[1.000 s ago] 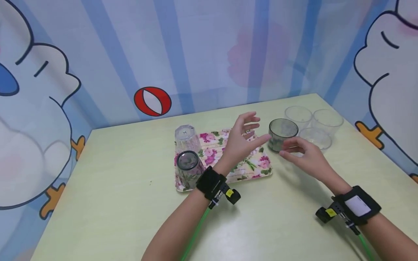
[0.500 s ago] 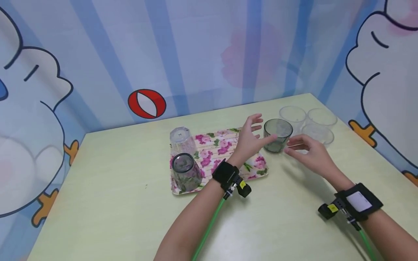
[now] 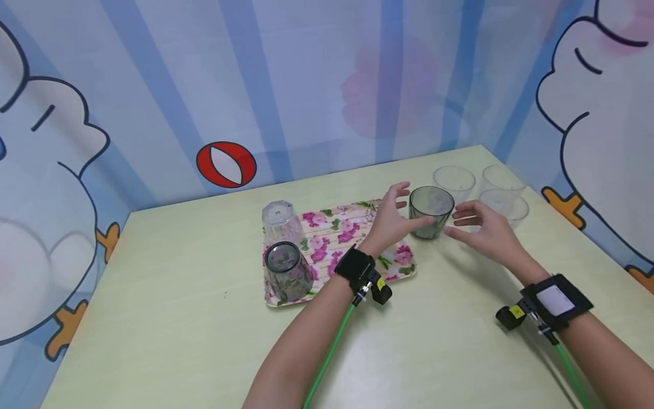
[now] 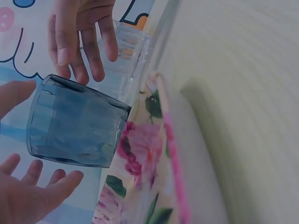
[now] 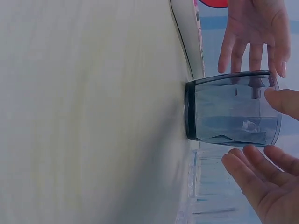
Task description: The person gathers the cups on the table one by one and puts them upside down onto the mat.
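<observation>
A smoky grey drinking glass (image 3: 431, 218) stands upright on the table, just right of the floral tray (image 3: 319, 250). On its left side my left hand (image 3: 390, 224) is spread, thumb in front and fingers behind. My right hand (image 3: 485, 233) is on the other side, fingers bent loosely towards the glass. In the left wrist view, a gap shows between the left fingers (image 4: 65, 184) and the glass (image 4: 77, 123). The right wrist view has the right thumb (image 5: 285, 102) overlapping the rim; whether it touches, I cannot tell.
Upside down at the tray's left end are a clear glass (image 3: 283, 224) and a grey glass (image 3: 288, 272). Several clear glasses (image 3: 453, 180) stand close together at the table's back right, partly behind my right hand. A printed curtain (image 3: 317, 85) hangs behind the table (image 3: 179, 301).
My left hand has moved right, from over the tray to beside the grey glass. My right hand has drawn slightly right, away from it. The view has turned a little.
</observation>
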Demonstrator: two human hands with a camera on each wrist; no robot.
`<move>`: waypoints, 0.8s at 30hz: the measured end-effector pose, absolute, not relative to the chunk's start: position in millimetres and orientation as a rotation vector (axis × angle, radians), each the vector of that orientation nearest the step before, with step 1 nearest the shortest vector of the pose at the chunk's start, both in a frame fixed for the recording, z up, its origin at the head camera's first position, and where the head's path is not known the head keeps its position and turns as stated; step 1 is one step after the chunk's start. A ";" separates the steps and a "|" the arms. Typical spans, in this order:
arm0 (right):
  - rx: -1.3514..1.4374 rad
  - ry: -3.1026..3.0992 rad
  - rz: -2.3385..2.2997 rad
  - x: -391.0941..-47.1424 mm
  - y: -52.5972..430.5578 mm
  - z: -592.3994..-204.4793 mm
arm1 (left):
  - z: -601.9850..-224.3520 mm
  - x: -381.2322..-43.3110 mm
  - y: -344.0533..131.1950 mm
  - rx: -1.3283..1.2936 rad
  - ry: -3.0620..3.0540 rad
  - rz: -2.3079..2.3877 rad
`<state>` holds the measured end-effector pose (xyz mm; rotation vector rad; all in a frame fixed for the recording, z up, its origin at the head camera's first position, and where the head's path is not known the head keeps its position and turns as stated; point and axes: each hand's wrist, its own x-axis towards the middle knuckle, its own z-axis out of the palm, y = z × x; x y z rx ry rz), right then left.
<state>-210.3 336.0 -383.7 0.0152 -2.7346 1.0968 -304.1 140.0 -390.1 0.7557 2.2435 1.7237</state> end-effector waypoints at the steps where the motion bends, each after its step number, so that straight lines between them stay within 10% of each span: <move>1: 0.018 -2.741 1.103 -211.8 336.2 -383.6 | -390.8 -304.8 140.7 0.749 2.242 1.718; 24: 0.009 -2.719 1.287 -236.2 331.1 -389.6 | -403.3 -313.3 147.2 0.717 2.125 1.714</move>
